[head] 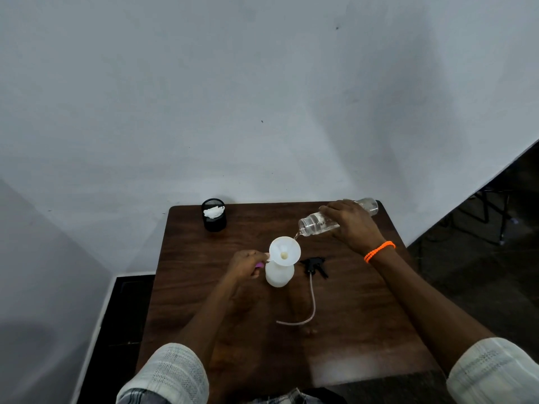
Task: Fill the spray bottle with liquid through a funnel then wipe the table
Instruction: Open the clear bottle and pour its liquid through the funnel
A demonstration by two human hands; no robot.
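A white spray bottle (279,276) stands uncapped mid-table with a white funnel (284,252) seated in its neck. My left hand (246,263) pinches the funnel's tab at its left rim and also holds something small and purple. My right hand (351,223) grips a clear plastic bottle (316,223), tipped nearly flat with its open mouth over the funnel's right rim; a thin stream of liquid runs into the funnel. The black spray head (314,265) lies on the table right of the spray bottle, its clear tube (312,304) curling toward me.
A black mesh cup (214,215) holding a crumpled white cloth (213,212) stands at the far left corner of the brown wooden table (364,330). A white wall rises right behind the table. Dark floor lies on both sides.
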